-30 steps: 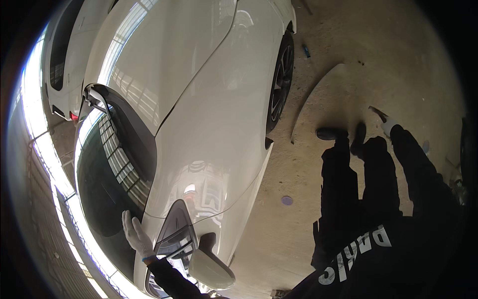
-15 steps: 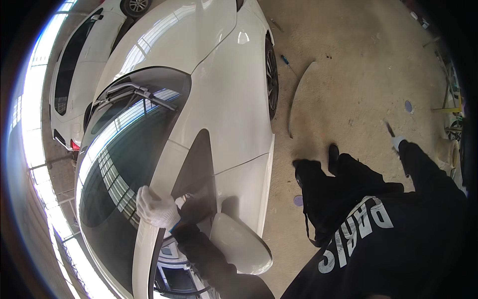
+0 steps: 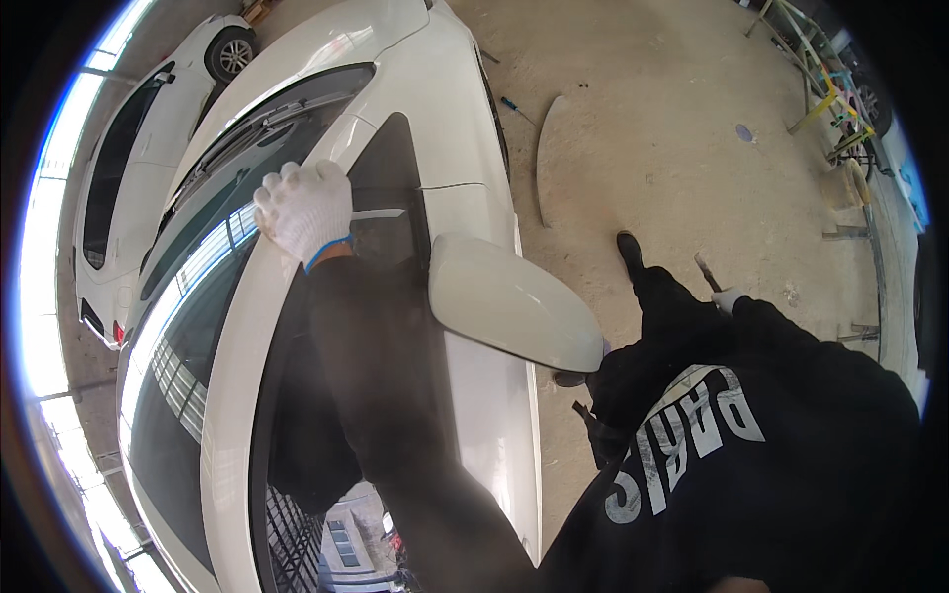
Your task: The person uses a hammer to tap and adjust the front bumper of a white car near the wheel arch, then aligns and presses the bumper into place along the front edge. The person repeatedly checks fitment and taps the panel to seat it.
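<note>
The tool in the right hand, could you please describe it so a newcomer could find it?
From the nearest white car, look right to the white-gloved right hand. The slim tool juts up and left from it; unlike the curved strip on the floor, it is held.

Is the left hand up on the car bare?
No, the left hand wears a white glove with a blue edge at the wrist.

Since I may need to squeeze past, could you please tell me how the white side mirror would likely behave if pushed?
The side mirror probably feels slippery, being smooth and shiny. Its firm, rounded outline suggests stiffness. Jutting from the nearer car, it might pivot.
</note>
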`<state>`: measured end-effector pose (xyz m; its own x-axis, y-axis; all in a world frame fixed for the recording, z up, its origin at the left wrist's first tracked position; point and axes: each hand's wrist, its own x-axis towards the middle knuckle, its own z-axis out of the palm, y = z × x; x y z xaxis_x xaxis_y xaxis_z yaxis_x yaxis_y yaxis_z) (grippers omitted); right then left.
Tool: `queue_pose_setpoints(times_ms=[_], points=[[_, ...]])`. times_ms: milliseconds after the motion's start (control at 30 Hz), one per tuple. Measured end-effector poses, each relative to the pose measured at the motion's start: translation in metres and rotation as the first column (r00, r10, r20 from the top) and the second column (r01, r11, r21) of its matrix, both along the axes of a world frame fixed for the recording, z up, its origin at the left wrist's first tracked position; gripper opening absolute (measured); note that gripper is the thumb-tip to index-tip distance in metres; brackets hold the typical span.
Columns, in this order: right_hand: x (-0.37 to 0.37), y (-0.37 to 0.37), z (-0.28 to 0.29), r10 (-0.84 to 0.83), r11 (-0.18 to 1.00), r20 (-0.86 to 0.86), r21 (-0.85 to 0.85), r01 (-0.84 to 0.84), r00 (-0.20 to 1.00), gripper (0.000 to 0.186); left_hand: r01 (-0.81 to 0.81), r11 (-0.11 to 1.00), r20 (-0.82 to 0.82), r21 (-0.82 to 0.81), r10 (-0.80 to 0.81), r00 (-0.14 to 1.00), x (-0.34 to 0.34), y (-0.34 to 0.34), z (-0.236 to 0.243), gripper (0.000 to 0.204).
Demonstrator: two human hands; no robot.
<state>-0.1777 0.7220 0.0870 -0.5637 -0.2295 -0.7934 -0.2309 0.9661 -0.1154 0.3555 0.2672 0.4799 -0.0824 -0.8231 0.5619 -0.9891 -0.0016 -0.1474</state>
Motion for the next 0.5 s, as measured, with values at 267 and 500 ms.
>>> queue_pose_setpoints(times_ms=[267, 500], points=[[0.073, 0.146, -0.024, -0.482, 0.863, 0.185, -0.070, 0.501, 0.856, 0.044, 0.033, 0.996, 0.082, 0.085, -0.040, 0.996, 0.006, -0.010, -0.007, 0.049], [0.110, 0.200, -0.043, 0.422, 0.892, 0.144, 0.111, -0.439, 0.895, 0.027, 0.062, 0.993, 0.091, 0.103, -0.071, 0.993, -0.003, -0.006, -0.013, 0.050]])
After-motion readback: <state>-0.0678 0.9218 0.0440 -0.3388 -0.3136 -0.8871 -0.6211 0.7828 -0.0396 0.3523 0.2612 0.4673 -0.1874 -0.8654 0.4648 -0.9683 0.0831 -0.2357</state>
